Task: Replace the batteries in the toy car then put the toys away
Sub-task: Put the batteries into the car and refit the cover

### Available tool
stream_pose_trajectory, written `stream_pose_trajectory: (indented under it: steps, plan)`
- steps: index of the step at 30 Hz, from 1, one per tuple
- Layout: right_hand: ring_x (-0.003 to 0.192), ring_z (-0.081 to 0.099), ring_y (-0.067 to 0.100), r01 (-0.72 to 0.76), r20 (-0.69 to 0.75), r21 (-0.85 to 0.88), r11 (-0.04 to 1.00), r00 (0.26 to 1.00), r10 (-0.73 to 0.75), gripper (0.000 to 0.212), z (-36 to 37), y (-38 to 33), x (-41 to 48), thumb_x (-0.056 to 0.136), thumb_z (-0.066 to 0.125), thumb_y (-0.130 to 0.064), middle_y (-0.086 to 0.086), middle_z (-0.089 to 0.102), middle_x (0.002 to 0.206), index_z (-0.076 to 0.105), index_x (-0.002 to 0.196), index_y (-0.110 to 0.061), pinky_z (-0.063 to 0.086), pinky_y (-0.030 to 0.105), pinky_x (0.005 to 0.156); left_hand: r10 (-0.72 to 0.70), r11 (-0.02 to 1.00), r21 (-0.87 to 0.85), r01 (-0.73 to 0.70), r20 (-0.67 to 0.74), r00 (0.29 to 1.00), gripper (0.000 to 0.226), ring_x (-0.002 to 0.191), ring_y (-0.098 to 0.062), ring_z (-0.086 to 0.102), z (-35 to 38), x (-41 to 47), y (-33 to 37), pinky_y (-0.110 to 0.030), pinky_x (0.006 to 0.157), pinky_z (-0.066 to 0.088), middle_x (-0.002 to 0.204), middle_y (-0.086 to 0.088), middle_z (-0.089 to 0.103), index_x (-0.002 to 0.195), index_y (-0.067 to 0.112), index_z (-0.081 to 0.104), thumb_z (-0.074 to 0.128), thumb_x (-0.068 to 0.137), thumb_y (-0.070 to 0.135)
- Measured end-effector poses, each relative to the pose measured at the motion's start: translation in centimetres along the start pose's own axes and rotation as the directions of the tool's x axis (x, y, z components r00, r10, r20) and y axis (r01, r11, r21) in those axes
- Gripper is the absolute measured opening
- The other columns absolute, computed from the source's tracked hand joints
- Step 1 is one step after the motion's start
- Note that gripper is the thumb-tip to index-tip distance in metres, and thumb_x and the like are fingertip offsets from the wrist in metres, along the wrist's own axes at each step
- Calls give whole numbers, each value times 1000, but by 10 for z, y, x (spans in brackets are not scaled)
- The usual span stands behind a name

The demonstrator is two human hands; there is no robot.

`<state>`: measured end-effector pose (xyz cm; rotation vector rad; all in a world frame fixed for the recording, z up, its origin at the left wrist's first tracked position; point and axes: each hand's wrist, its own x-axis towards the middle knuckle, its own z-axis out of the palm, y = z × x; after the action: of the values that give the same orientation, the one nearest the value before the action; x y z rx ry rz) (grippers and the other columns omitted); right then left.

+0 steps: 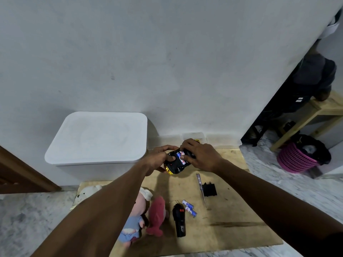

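The toy car [175, 165] is turned underside up above the wooden board [232, 225], black with a yellow edge, blue and white batteries showing in its open bay. My left hand [157, 159] grips the car's left end with the thumb on its underside. My right hand [199, 156] holds the right end, thumb and fingertips pressing on the batteries. On the board lie two loose batteries [189, 208], the black battery cover [209, 189], a screwdriver [201, 188] and a black remote control [179, 219].
A white lidded storage box [96, 140] stands against the wall at the left. Plush toys lie on the board: a pink-faced doll [134, 219], a red fish [156, 216] and a white one [89, 190]. A pink basket [295, 160] and a wooden bench [311, 112] are at the right.
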<state>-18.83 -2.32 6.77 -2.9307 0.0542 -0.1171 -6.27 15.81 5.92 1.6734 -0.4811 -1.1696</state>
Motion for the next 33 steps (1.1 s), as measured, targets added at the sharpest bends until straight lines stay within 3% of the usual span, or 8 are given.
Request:
stream_pose_trajectory:
  steps: [6, 13, 17, 23, 26, 33]
  plan:
    - [85, 55, 12, 54, 18, -26, 998, 998, -54, 29, 5, -1, 1, 99, 45, -49, -9, 47, 122, 51, 120, -31, 52, 33, 61, -33, 999, 19, 33, 5, 999, 37, 109, -32, 65, 1, -2, 1, -56, 87, 56, 114, -10, 68, 113, 37, 65, 60, 87, 11]
    - [78, 47, 6, 51, 30, -8, 999, 998, -51, 28, 7, 3, -2, 100, 46, -48, -11, 47, 122, 53, 119, -28, 36, 24, 59, -55, 997, 56, 55, 13, 998, 33, 109, -27, 64, 8, -6, 9, -43, 77, 59, 116, -7, 66, 118, 38, 61, 63, 91, 20]
    - [79, 56, 11, -4, 15, -10, 1000, 1000, 5, 28, 3, 3, -2, 97, 50, -53, -14, 52, 116, 52, 113, -30, 36, 26, 58, -43, 997, 58, 43, -5, 999, 38, 107, -27, 65, 17, -5, 7, -46, 85, 57, 117, -4, 66, 123, 44, 58, 59, 96, 18]
    - [75, 52, 11, -4, 14, -36, 999, 1000, 4, 30, 1, 1, -1, 97, 50, -54, -13, 49, 117, 52, 111, -28, 36, 27, 58, -49, 999, 3, 49, -7, 999, 42, 99, -23, 66, 14, -5, 8, -38, 72, 59, 112, 0, 67, 120, 44, 62, 58, 93, 11]
    - [71, 44, 10, 5, 32, -51, 999, 999, -4, 30, 2, -2, 0, 98, 48, -54, -10, 45, 118, 48, 112, -27, 40, 28, 57, -51, 999, 4, 51, -10, 999, 41, 97, -25, 67, 13, -5, 7, -40, 72, 59, 110, -4, 68, 115, 44, 64, 59, 92, 10]
    - [69, 41, 10, 27, 10, -63, 998, 1000, -27, 30, 7, -3, -1, 99, 43, -56, -9, 43, 115, 48, 107, -27, 34, 27, 55, -45, 999, -1, 45, 0, 999, 42, 103, -29, 66, 13, -7, 1, -47, 80, 58, 111, -6, 69, 116, 44, 67, 60, 91, 11]
